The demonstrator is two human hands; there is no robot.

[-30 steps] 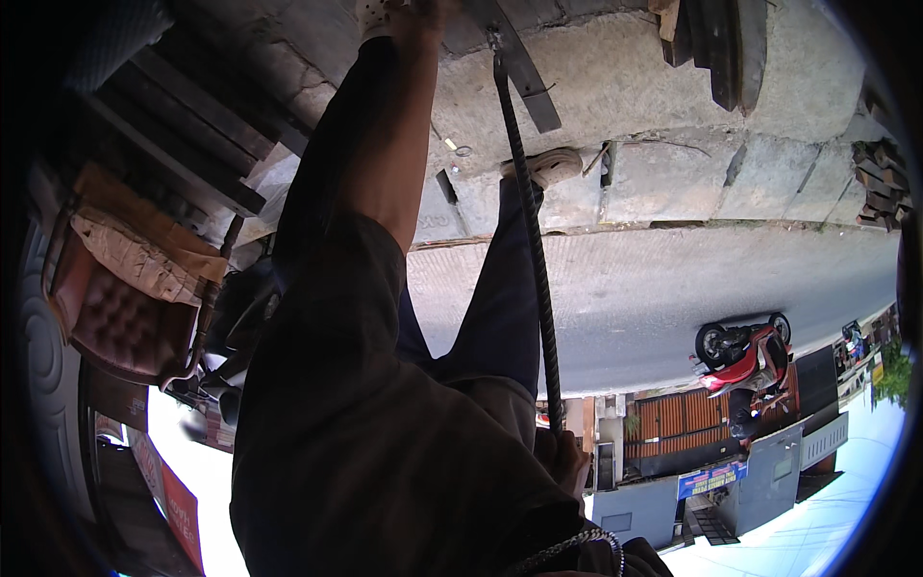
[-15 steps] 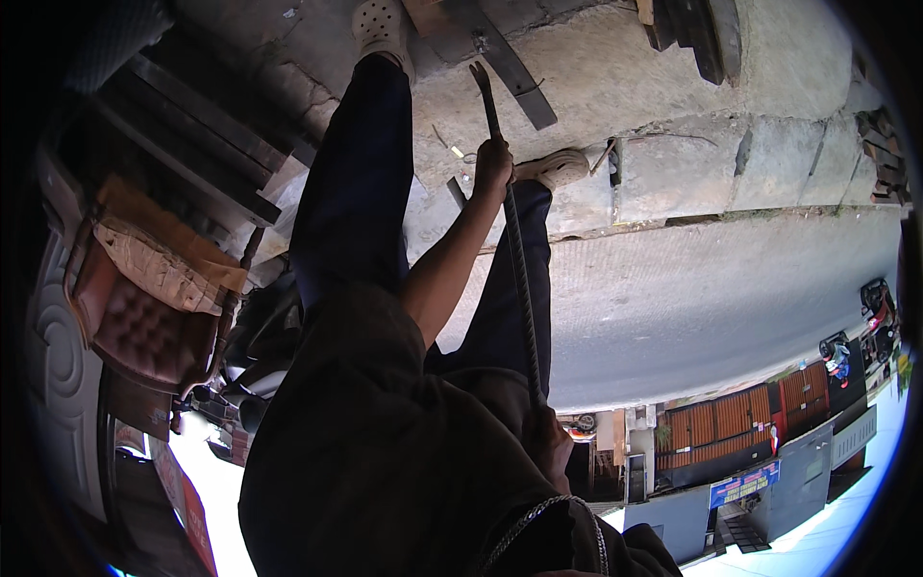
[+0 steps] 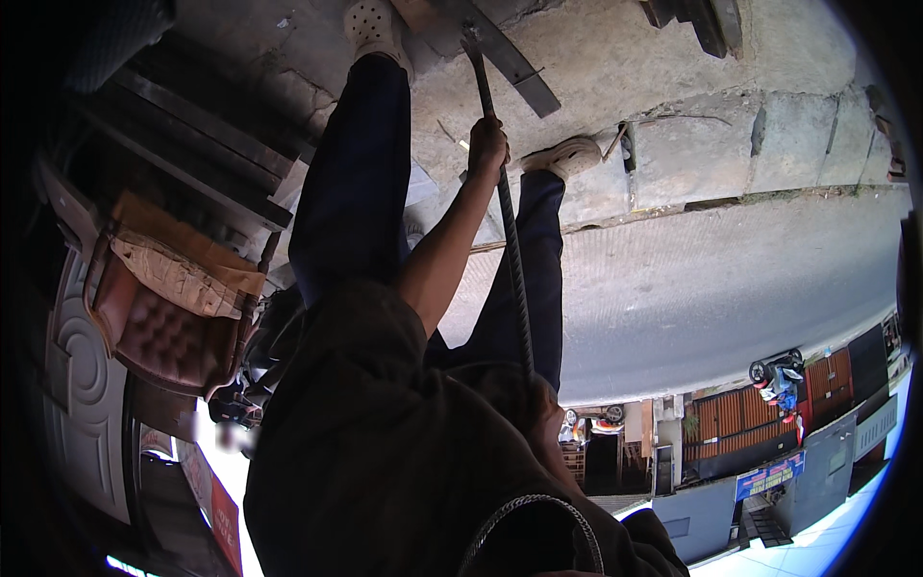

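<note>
A long ribbed steel pry bar (image 3: 511,231) slants from near my waist out past my feet. My left hand (image 3: 488,146) is closed round its upper-middle part, on the far side. Closer to my body, my right hand (image 3: 545,415) grips its near end, partly hidden by my sleeve. The bar's forked tip lies against or over a dark wooden plank (image 3: 519,72) on the ground; whether it touches cannot be made out. A thin nail-like piece sticks out from the plank's edge.
My feet in beige clogs (image 3: 567,157) stand on either side of the bar. Dark beams (image 3: 183,144) are stacked at left, by a brown tufted chair (image 3: 178,332) with cardboard on it. More dark timber (image 3: 707,24) lies far right. A road (image 3: 692,288) runs at right, with a motorcycle (image 3: 777,375).
The pry bar's forked tip has moved farther away and slightly left, onto the plank. Both hands keep their grip. The view has shifted slightly, and the motorcycle on the road has moved left.
</note>
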